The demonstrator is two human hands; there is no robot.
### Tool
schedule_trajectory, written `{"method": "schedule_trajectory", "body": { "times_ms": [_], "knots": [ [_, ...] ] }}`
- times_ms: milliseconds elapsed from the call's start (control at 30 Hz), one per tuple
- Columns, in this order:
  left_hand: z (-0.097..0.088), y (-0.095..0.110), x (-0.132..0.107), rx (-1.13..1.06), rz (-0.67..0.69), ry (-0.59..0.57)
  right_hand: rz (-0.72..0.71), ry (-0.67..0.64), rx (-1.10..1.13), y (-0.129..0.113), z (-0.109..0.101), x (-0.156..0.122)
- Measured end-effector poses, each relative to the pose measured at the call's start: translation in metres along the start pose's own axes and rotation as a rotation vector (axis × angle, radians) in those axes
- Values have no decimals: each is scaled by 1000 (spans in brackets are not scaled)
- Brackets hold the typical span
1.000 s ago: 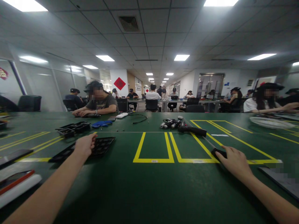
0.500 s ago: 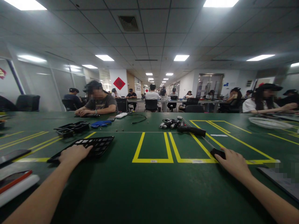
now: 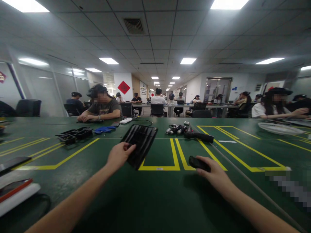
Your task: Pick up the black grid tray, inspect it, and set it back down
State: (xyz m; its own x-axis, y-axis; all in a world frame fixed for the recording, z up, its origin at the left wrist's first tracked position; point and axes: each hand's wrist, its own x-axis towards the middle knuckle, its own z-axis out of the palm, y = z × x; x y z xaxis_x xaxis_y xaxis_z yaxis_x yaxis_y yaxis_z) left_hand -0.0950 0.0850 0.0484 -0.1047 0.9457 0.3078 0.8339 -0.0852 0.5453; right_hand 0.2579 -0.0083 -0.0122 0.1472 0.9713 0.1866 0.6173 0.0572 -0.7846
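My left hand [image 3: 119,156] grips the lower left edge of a flat black tray [image 3: 142,142] with ribs or compartments. The tray is tilted up over the yellow-taped rectangle left of centre. In my right hand [image 3: 215,168] is a small, dark oblong object [image 3: 199,163], held between thumb and fingers above the right-hand taped area; its exact kind is unclear. Beyond that hand lies a black-handled tool [image 3: 200,136], beside a cluster of black and silver cylindrical parts [image 3: 177,129].
Black open bins [image 3: 74,134] and a blue item [image 3: 104,129] lie at the left. A grey cable [image 3: 252,186] crosses the right side. A clear round lid or dish [image 3: 279,128] rests at the far right. Co-workers sit across the green table [image 3: 155,200].
My left hand has lifted the black tray and brought it right, turning it. My right hand has moved left with the dark object.
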Motion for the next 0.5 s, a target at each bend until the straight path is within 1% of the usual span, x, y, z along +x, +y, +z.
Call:
{"method": "schedule_trajectory", "body": {
  "times_ms": [67, 100, 133, 167, 233, 300, 367, 500],
  "knots": [
    [24, 34, -29, -252, 103, -107, -19, -102, 196, -18, 18, -17],
    [35, 47, -44, -367, 142, -197, -43, -145, 245, -24, 25, -25],
    [43, 57, -59, -476, 181, -277, -85, -161, 294, -28, 30, -32],
    [50, 64, -73, -560, 213, -328, -138, -182, 342, -31, 34, -37],
    [59, 70, -94, -682, 251, -408, -242, -216, 423, -30, 41, -44],
    [63, 69, -107, -733, 252, -450, -296, -250, 461, -26, 46, -48],
    [65, 65, -112, -736, 236, -466, -293, -258, 448, -20, 50, -49],
    [65, 62, -116, -731, 233, -460, -249, -264, 424, -15, 52, -51]
  ]
}}
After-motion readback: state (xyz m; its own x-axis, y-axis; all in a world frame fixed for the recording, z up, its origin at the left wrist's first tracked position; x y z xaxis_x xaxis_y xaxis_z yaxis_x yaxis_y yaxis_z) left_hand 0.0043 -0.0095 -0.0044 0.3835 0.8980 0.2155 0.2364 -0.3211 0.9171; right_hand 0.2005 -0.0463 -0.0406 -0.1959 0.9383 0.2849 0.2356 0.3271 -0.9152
